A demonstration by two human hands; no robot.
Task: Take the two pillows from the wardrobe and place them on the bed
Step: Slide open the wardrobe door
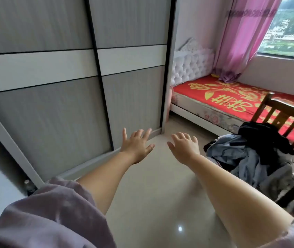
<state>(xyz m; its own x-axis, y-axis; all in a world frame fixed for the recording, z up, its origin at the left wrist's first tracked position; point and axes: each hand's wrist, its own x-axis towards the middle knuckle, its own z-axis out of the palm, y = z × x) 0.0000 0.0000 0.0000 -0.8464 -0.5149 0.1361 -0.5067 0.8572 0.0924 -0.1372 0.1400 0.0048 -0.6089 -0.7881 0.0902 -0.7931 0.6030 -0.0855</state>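
Observation:
The wardrobe (56,108) fills the left half of the view, with grey and white sliding doors that are shut. No pillow shows anywhere. The bed (219,97), with a red and gold cover and a white tufted headboard, stands at the right under the window. My left hand (137,145) is stretched out with fingers spread, low down near the foot of the right sliding door. Just to its right my right hand (183,147) hovers over the floor, also spread and holding nothing.
A wooden chair (282,115) piled with dark and blue clothes (246,154) stands between me and the bed at the right. The glossy tiled floor (151,203) runs ahead. A pink curtain (241,36) hangs by the window.

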